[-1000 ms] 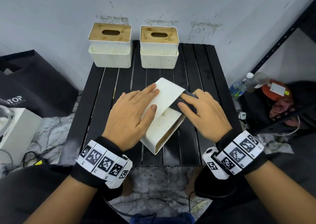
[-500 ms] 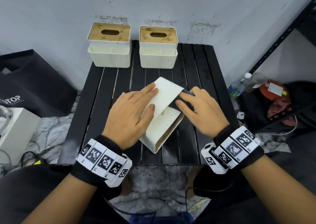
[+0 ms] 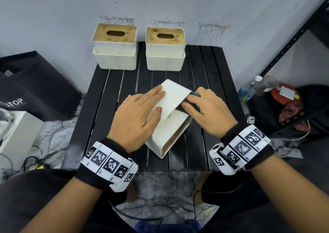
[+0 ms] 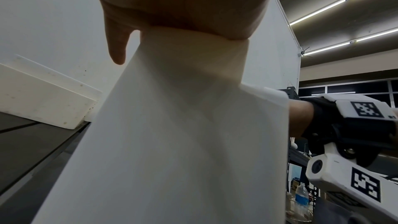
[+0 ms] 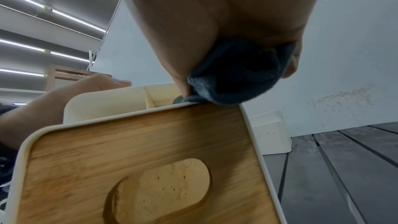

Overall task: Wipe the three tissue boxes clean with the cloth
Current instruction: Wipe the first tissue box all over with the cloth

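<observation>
Tipped tissue box lies diagonal; left hand flat, fingers straight, pinning it; right hand grip bunches cloth at its far-right side.

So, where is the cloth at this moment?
In the head view the dark cloth is under the right hand, right of centre, pressed against the tipped tissue box.

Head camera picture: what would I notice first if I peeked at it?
Two hands in the middle of the black table: the left hand lies flat on a white tissue box tipped on its side, and the right hand presses a dark cloth against it. Two more tissue boxes stand by the wall.
</observation>
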